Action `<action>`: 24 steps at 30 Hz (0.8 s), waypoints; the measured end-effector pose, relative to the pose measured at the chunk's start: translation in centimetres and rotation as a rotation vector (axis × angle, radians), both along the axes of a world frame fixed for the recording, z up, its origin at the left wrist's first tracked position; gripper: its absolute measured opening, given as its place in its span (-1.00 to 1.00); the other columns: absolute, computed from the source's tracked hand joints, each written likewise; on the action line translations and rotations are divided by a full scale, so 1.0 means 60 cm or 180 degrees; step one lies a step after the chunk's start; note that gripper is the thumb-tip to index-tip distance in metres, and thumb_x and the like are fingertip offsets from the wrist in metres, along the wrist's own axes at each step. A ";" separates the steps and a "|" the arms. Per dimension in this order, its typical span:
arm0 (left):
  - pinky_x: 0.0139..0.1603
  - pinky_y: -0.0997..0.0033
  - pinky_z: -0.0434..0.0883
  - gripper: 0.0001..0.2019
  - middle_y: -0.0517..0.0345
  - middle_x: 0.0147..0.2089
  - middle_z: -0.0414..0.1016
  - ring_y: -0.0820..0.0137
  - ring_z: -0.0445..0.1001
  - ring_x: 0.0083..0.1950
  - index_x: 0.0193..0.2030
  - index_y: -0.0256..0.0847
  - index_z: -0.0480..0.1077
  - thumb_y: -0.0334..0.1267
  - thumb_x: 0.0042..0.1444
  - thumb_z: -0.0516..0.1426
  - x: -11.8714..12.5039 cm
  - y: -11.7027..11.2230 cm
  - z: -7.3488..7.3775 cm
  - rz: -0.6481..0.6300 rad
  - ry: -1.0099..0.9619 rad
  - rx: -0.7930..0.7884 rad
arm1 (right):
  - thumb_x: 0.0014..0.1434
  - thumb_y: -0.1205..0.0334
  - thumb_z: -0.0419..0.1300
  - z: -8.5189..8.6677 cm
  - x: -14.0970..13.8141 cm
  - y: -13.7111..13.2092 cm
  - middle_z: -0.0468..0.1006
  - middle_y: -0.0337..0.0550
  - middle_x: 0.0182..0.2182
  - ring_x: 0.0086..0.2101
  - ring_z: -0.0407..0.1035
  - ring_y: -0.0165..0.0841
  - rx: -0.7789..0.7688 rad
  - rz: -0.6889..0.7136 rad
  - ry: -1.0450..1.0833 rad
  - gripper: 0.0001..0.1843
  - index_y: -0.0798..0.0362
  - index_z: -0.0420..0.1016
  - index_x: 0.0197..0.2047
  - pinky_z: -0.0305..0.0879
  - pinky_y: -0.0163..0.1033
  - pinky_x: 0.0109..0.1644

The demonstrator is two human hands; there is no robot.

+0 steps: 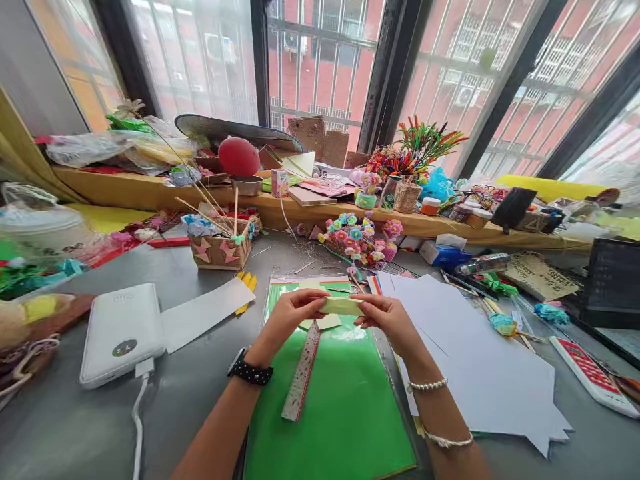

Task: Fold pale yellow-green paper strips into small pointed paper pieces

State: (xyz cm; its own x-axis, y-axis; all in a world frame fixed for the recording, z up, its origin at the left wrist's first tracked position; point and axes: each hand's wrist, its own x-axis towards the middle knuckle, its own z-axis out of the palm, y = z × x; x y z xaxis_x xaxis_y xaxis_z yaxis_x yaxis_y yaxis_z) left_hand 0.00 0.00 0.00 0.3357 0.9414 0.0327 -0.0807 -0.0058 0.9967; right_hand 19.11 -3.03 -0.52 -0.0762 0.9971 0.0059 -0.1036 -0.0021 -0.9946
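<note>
Near the left edge of the grey worktop (60,413) lies a white power bank (121,333) with a white cable running from its near corner toward the front edge. A white paper strip (205,312) lies just beside it, slanting toward the back. Behind the strip stands a small cardboard box (220,252) with pink stars on its front and thin sticks poking out of it.

At the middle of the front edge lies a green sheet (335,413). A patterned ruler (301,373) rests on it at a slant. The left hand (293,312), with a dark watch (250,372) on its wrist, is pinched shut on the left end of a folded yellow paper (343,306). The paper is held level in the air over the far end of the green sheet. The right hand (390,320), its wrist wearing bead bracelets (427,385), is clamped on the right end of the same paper with thumb and fingers together.

Behind the hands, toward the back edge, sits a cluster of paper flowers (357,237). To the right of the green sheet spreads a stack of white sheets (475,360) with jagged cut edges. A calculator (593,377) with red keys lies close to the right edge.
</note>
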 end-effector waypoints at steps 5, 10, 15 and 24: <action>-0.34 0.43 0.44 -0.73 0.10 -0.40 0.49 0.37 0.47 -0.41 -0.34 -0.32 0.43 -0.21 -0.23 0.19 -0.001 0.002 -0.002 -0.0055 -0.0057 -0.0065 | -0.10 0.24 0.18 -0.002 -0.006 0.003 0.51 -0.24 -0.53 -0.58 0.41 -0.47 0.0165 -0.0075 0.0039 -0.78 0.06 0.49 -0.31 0.33 -0.41 -0.51; -0.32 0.43 0.43 -0.76 0.12 -0.42 0.48 0.39 0.47 -0.42 -0.37 -0.32 0.42 -0.26 -0.23 0.20 -0.003 0.005 -0.004 -0.0028 -0.0141 -0.0196 | -0.08 0.24 0.16 0.000 -0.006 0.000 0.50 -0.23 -0.55 -0.57 0.41 -0.45 0.0297 -0.0051 -0.0093 -0.82 0.08 0.50 -0.36 0.34 -0.39 -0.49; -0.32 0.44 0.42 -0.76 0.14 -0.40 0.46 0.41 0.47 -0.41 -0.37 -0.32 0.40 -0.24 -0.23 0.20 -0.001 0.005 -0.006 -0.0067 -0.0260 -0.0251 | -0.07 0.23 0.15 -0.003 -0.008 0.001 0.50 -0.21 -0.53 -0.56 0.42 -0.42 0.0419 -0.0097 -0.0214 -0.82 0.09 0.49 -0.36 0.37 -0.35 -0.47; -0.41 0.50 0.42 -0.72 0.13 -0.48 0.48 0.39 0.49 -0.43 -0.28 -0.30 0.33 -0.17 -0.13 0.15 0.017 -0.004 -0.008 -0.0278 -0.0100 -0.0578 | -0.06 0.24 0.15 -0.008 -0.017 0.004 0.51 -0.20 -0.51 -0.55 0.43 -0.39 0.0561 -0.0205 -0.0427 -0.83 0.09 0.50 -0.37 0.40 -0.31 -0.45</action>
